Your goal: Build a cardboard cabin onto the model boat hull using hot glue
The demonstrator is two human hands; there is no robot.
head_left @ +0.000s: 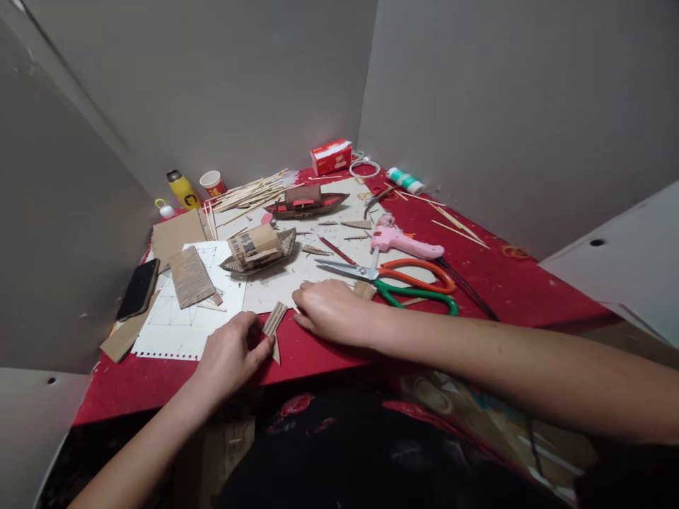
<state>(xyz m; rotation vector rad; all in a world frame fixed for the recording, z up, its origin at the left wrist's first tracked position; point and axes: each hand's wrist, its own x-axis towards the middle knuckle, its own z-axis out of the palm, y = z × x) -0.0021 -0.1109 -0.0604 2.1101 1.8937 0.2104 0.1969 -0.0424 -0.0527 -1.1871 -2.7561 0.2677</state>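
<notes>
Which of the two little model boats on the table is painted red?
The far one, the dark wooden boat with red trim, beside the bundle of bamboo sticks. The nearer boat is bare brown cardboard, unpainted, on the white paper sheet.

This is a small hobby craft corner. A red table boxed in by plain grey walls holds scissors, a glue gun, cardboard boat models and wooden sticks.

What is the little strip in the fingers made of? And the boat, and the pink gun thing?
The small strip held by the left hand looks like brown corrugated cardboard: matte, with ridges. The boat model seems to be the same cardboard, with printed marks on its cabin. The pink glue gun looks like smooth plastic with a slight shine.
</notes>
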